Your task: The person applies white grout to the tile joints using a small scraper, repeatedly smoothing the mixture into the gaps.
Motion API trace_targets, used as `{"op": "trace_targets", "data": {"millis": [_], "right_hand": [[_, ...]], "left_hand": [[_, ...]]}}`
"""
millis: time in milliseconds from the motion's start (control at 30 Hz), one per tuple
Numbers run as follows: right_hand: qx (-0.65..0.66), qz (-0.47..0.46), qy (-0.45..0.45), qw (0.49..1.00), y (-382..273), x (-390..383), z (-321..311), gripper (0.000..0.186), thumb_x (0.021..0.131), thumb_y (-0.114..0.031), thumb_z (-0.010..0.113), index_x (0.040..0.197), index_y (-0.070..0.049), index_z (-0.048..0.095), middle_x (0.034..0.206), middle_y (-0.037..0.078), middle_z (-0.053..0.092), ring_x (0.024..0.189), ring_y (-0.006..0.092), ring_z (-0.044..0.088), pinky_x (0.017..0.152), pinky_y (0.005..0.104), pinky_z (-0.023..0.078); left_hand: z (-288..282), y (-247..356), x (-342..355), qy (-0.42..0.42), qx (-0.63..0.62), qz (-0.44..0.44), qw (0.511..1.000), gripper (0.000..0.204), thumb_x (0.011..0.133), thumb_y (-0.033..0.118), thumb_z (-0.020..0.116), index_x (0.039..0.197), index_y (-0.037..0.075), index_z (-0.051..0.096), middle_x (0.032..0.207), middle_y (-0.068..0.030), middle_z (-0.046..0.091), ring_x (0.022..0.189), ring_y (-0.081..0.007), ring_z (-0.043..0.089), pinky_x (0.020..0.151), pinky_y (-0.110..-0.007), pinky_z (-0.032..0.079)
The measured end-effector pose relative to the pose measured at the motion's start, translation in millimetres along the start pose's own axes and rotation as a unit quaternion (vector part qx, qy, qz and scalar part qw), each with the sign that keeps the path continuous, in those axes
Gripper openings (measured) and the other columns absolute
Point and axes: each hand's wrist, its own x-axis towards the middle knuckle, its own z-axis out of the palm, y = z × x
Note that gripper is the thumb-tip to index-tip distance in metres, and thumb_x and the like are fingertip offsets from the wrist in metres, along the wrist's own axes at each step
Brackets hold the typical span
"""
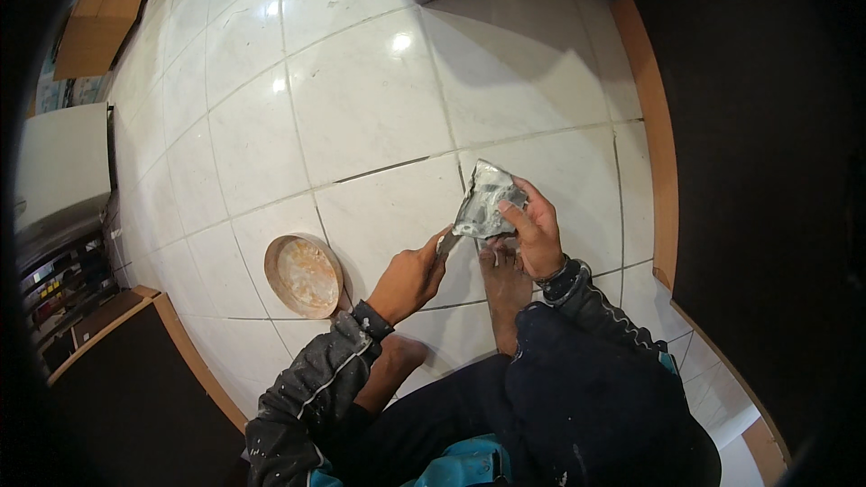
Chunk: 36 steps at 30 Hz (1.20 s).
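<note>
My left hand is closed around the dark handle of a narrow tool that looks like a putty knife. Its far end meets the lower left edge of a flat grey piece smeared with whitish paste. The fingers of my right hand grip that piece from the right, with the thumb across its face. Whether it is a wide blade or a stiff sheet, I cannot tell. Both hands are above the tiled floor, near my bare feet. Pale smudges mark my dark sleeves.
A round shallow pan with orange and white residue stands on white floor tiles to the left. Dark panels with wooden edges flank me on the right and lower left. Cardboard boxes and a white appliance are at far left.
</note>
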Motion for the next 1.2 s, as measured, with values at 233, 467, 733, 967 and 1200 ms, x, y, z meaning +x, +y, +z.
{"op": "trace_targets", "data": {"millis": [233,467,733,967,1200], "right_hand": [[-0.044,-0.05,-0.02,0.998,0,2,-24,0.042,0.093,-0.01,0.056,0.13,0.005,0.044,0.094,0.008,0.066,0.07,0.0096,0.063,0.056,0.0237,0.052],[-0.086,-0.048,-0.025,0.995,17,5,-27,0.041,0.094,-0.01,0.056,0.131,0.004,0.044,0.092,0.006,0.066,0.069,0.0069,0.061,0.056,0.0215,0.051],[-0.017,0.0,0.013,1.0,0,2,-45,0.044,0.092,-0.015,0.06,0.131,-0.003,0.047,0.094,0.003,0.066,0.073,0.0075,0.063,0.055,0.0219,0.051],[0.057,-0.004,0.045,0.997,-2,-8,-76,0.043,0.087,-0.012,0.064,0.126,-0.002,0.05,0.098,0.003,0.065,0.078,0.009,0.064,0.055,0.0236,0.052],[-0.019,-0.051,0.15,0.987,-15,0,-116,0.03,0.085,-0.01,0.065,0.114,-0.006,0.06,0.094,0.0,0.067,0.076,0.008,0.063,0.057,0.0228,0.05]], "left_hand": [[17,-11,9,0.141,-0.332,-0.093,0.928,0.024,0.096,0.016,0.053,0.103,-0.007,0.056,0.079,-0.008,0.067,0.067,-0.0105,0.063,0.061,-0.027,0.052],[19,8,5,0.129,-0.145,-0.005,0.981,0.016,0.093,0.011,0.055,0.095,-0.005,0.058,0.063,-0.0122,0.062,0.05,-0.0142,0.054,0.048,-0.03,0.043],[39,-11,-6,0.026,-0.259,-0.094,0.961,0.019,0.095,0.015,0.054,0.099,-0.003,0.06,0.069,-0.0074,0.065,0.056,-0.0116,0.056,0.054,-0.027,0.047],[2,-5,4,0.009,-0.419,-0.184,0.889,0.027,0.097,0.02,0.051,0.115,0.001,0.053,0.094,-0.012,0.068,0.081,-0.0221,0.071,0.06,-0.028,0.058],[0,-20,-4,0.046,-0.559,-0.288,0.776,0.021,0.094,0.018,0.053,0.106,0.001,0.052,0.096,-0.0144,0.066,0.084,-0.0265,0.071,0.057,-0.025,0.058]]}}
